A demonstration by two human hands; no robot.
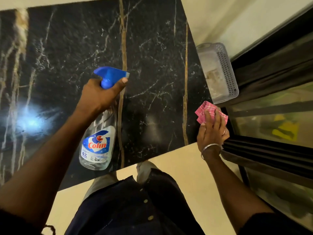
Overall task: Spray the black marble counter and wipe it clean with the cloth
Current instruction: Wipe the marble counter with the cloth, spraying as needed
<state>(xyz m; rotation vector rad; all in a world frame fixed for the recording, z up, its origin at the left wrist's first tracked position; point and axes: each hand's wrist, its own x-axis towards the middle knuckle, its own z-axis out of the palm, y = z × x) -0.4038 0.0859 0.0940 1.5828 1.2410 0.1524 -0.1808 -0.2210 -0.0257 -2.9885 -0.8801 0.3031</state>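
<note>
While held over the black marble counter, spray bottle: clear, blue trigger head, label "Colin" and "5X"; left hand curled round its neck. Pink checked cloth: at counter's right edge, under flat-fingered right hand. Grey perforated basket: just beyond cloth.

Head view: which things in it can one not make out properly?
Head view, spray bottle: its trigger is covered by the left hand.
Head view, cloth: the right hand lies over its near part.
Head view, basket: its contents are blurred.
Head view, counter: left end cut off by the frame edge; glare hides a patch.
</note>
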